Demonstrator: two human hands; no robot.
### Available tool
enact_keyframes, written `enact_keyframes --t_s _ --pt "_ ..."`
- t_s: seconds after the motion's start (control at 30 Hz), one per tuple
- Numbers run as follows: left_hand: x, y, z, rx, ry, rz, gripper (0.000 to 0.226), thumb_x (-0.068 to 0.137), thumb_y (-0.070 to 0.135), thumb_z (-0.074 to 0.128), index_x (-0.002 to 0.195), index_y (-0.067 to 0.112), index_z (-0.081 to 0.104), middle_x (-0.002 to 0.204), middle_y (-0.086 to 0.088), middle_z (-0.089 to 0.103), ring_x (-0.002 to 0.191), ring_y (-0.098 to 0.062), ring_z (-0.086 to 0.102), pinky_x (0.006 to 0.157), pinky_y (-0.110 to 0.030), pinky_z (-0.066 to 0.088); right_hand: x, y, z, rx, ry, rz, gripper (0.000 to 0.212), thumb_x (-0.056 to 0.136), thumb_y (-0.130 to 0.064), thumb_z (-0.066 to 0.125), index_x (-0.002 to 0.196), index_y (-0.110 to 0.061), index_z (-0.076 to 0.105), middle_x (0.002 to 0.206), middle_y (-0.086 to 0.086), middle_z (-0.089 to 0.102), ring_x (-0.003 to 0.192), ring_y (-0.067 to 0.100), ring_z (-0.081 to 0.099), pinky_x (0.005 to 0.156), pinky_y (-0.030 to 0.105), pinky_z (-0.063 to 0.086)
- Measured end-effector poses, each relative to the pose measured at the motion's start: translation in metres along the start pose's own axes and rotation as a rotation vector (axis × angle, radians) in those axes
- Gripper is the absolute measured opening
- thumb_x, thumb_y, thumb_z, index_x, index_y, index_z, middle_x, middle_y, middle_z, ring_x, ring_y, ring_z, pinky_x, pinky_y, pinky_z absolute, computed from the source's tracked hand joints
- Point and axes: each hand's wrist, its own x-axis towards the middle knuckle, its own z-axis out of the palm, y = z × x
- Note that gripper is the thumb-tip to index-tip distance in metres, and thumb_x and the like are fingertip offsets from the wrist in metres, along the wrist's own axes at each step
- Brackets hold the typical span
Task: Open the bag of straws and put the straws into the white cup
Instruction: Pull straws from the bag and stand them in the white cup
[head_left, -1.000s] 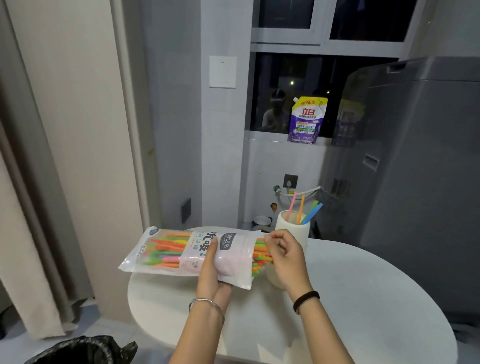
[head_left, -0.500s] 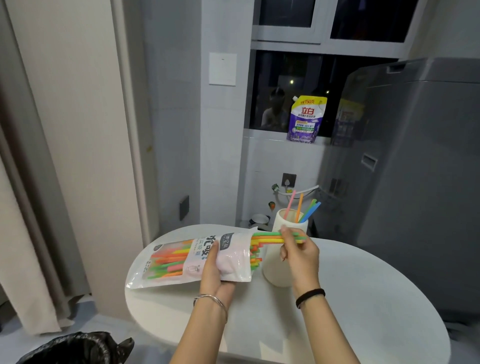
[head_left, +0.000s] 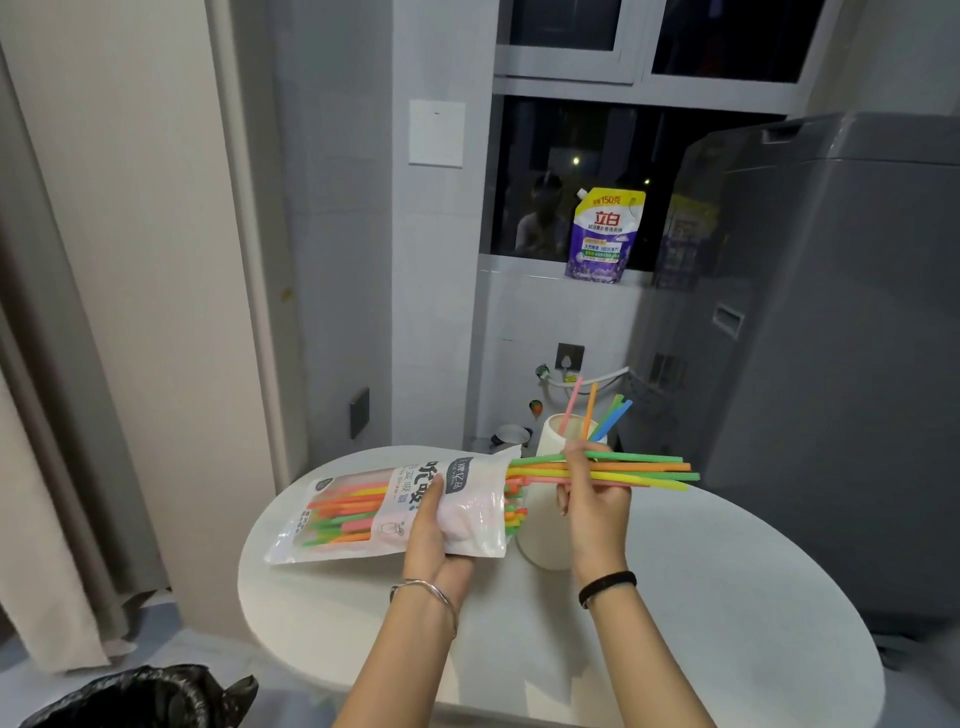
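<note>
My left hand (head_left: 436, 540) grips the bag of straws (head_left: 363, 509) near its open right end and holds it level above the white table (head_left: 701, 597). Coloured straws fill the bag. My right hand (head_left: 592, 499) pinches a bundle of several green, orange and yellow straws (head_left: 644, 470), drawn most of the way out of the bag and pointing right. The white cup (head_left: 543, 499) stands on the table just behind my right hand, partly hidden by it. Several straws (head_left: 597, 410) stand in the cup.
A grey appliance (head_left: 831, 364) rises close behind the table at the right. A purple detergent pouch (head_left: 602, 236) sits on the window ledge. A black bin bag (head_left: 140, 696) lies at the lower left, beside a curtain (head_left: 47, 467).
My right hand has pulled a bundle of straws rightward out of the bag's open end, past the cup. The left hand has kept its hold on the bag.
</note>
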Motion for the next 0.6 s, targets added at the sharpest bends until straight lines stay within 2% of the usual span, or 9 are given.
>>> enact_keyframes --t_s 0.07,0.13,0.23,0.27,0.37,0.47,0.53,0.6 --pt "0.0 -0.003 0.004 -0.002 0.003 -0.022 0.045 0.095 0.021 0.057 0.139 0.014 0.05 0.105 -0.011 0.067 0.09 -0.028 0.064 0.067 -0.05 0.056 -0.001 0.002 0.003 -0.052 -0.062 0.012 0.015 0.085 -0.026 0.065 0.077 -0.015 0.06 0.053 -0.005 0.052 0.045 0.003 0.048 0.05 0.017 0.041" --pt "0.001 -0.004 0.008 -0.01 0.007 -0.044 0.039 0.094 0.022 0.058 0.132 0.012 0.053 0.101 -0.012 0.068 0.087 -0.027 0.065 0.065 -0.047 0.055 0.001 0.004 0.003 -0.092 -0.062 0.0 0.015 0.085 -0.025 0.065 0.074 -0.016 0.06 0.057 -0.004 0.057 0.051 0.005 0.054 0.056 0.021 0.043" --pt "0.008 0.0 0.013 -0.013 -0.013 -0.05 0.026 0.095 0.026 0.057 0.115 0.009 0.059 0.102 -0.012 0.071 0.088 -0.029 0.065 0.083 -0.05 0.049 0.013 -0.007 -0.005 -0.1 0.001 -0.091 0.02 0.088 -0.022 0.061 0.069 -0.02 0.059 0.055 -0.007 0.055 0.052 0.004 0.053 0.057 0.024 0.042" --pt "0.011 0.003 0.014 -0.017 -0.019 -0.043 0.027 0.094 0.027 0.057 0.115 0.009 0.059 0.102 -0.013 0.071 0.093 -0.03 0.065 0.088 -0.052 0.048 0.019 -0.014 -0.009 -0.103 0.009 -0.125 0.023 0.089 -0.022 0.06 0.066 -0.02 0.058 0.051 -0.01 0.053 0.048 0.002 0.05 0.055 0.024 0.041" --pt "0.022 0.011 0.017 -0.032 -0.016 -0.008 0.042 0.093 0.025 0.06 0.132 0.014 0.049 0.111 -0.015 0.067 0.116 -0.034 0.06 0.102 -0.06 0.041 0.039 -0.04 -0.022 -0.129 0.014 -0.237 0.032 0.092 -0.023 0.056 0.061 -0.019 0.052 0.044 -0.009 0.045 0.044 0.005 0.043 0.05 0.026 0.035" --pt "0.031 0.015 0.016 -0.037 -0.014 0.014 0.05 0.092 0.024 0.061 0.139 0.016 0.046 0.115 -0.013 0.067 0.109 -0.033 0.063 0.1 -0.063 0.04 0.058 -0.067 -0.036 -0.165 0.039 -0.324 0.032 0.093 -0.025 0.053 0.062 -0.017 0.051 0.049 0.0 0.042 0.045 0.011 0.04 0.047 0.028 0.032" --pt "0.035 0.015 0.016 -0.047 0.0 0.023 0.052 0.093 0.023 0.061 0.142 0.017 0.044 0.11 -0.011 0.068 0.099 -0.03 0.064 0.101 -0.06 0.041 0.069 -0.082 -0.043 -0.177 0.045 -0.363 0.031 0.094 -0.025 0.051 0.063 -0.019 0.052 0.049 -0.002 0.043 0.043 0.009 0.041 0.045 0.025 0.033" --pt "0.037 0.014 0.017 -0.053 0.017 0.026 0.051 0.093 0.024 0.06 0.141 0.018 0.045 0.1 -0.009 0.068 0.089 -0.027 0.065 0.086 -0.057 0.049 0.078 -0.094 -0.048 -0.194 0.05 -0.396 0.033 0.094 -0.024 0.051 0.061 -0.022 0.052 0.043 -0.009 0.045 0.04 0.005 0.043 0.042 0.02 0.035"
